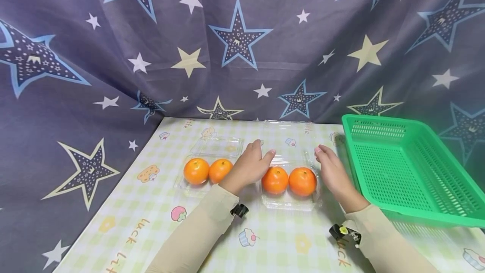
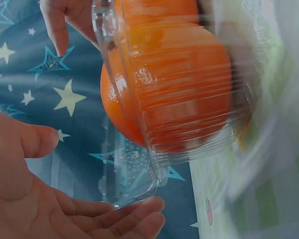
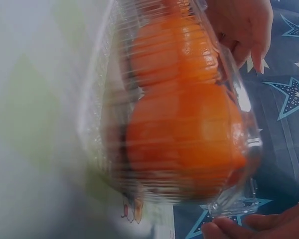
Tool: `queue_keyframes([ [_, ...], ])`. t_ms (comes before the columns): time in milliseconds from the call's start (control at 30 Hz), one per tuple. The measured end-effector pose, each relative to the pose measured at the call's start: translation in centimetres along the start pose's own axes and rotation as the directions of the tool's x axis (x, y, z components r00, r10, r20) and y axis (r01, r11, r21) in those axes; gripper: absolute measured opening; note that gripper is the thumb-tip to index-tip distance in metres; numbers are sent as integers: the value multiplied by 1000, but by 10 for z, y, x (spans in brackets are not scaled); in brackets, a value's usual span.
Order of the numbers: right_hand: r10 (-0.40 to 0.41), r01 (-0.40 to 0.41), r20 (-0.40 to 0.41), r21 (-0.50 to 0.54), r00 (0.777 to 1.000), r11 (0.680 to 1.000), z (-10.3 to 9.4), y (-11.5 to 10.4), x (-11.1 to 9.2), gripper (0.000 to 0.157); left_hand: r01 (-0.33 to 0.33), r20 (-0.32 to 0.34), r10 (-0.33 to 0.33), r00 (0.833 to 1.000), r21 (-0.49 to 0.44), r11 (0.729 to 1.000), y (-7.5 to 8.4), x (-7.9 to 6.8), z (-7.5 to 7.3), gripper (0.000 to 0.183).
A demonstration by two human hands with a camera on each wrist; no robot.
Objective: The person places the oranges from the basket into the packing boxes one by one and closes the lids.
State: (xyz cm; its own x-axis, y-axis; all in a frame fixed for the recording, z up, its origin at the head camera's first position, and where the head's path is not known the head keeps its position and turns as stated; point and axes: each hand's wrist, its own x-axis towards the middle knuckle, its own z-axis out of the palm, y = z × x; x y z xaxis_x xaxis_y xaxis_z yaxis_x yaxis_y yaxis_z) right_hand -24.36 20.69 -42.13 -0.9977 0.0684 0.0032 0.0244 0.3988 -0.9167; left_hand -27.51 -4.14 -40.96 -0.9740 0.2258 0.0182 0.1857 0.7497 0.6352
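A clear plastic clamshell box (image 1: pixel 288 203) lies on the table with its lid (image 1: pixel 286 132) folded back. Two oranges (image 1: pixel 275 180) sit side by side in its base. On the left side of this box is my left hand (image 1: pixel 250 165), thumb apart from fairly straight fingers; the left wrist view shows its fingertips (image 2: pixel 149 206) at the lid's edge. My right hand (image 1: pixel 335 176) is at the box's right side, fingers extended, and its fingertips (image 3: pixel 222 226) are close to the lid; contact is hard to tell. Neither hand grips an orange.
A second clear box (image 1: pixel 189 191) with two oranges (image 1: pixel 196 171) and a raised lid stands to the left, partly behind my left forearm. On the right is a green plastic basket (image 1: pixel 407 121). A star-patterned curtain (image 1: pixel 235 87) hangs behind the checked tablecloth (image 1: pixel 151 205).
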Motion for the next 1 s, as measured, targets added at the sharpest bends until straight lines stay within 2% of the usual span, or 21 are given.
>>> queue_keyframes([
  [367,-44,43,-14,-23,999,999,-2,-6,-4,70,-10,-25,9,1000,-17,1000,1,0,-3,83],
  [733,-99,102,-42,63,994,993,-2,-7,-4,67,-51,-74,47,996,-53,997,4,-2,-5,80],
  [1000,-133,137,-66,62,989,989,-6,-13,-8,65,-80,-114,72,991,-63,995,9,-6,-10,80],
])
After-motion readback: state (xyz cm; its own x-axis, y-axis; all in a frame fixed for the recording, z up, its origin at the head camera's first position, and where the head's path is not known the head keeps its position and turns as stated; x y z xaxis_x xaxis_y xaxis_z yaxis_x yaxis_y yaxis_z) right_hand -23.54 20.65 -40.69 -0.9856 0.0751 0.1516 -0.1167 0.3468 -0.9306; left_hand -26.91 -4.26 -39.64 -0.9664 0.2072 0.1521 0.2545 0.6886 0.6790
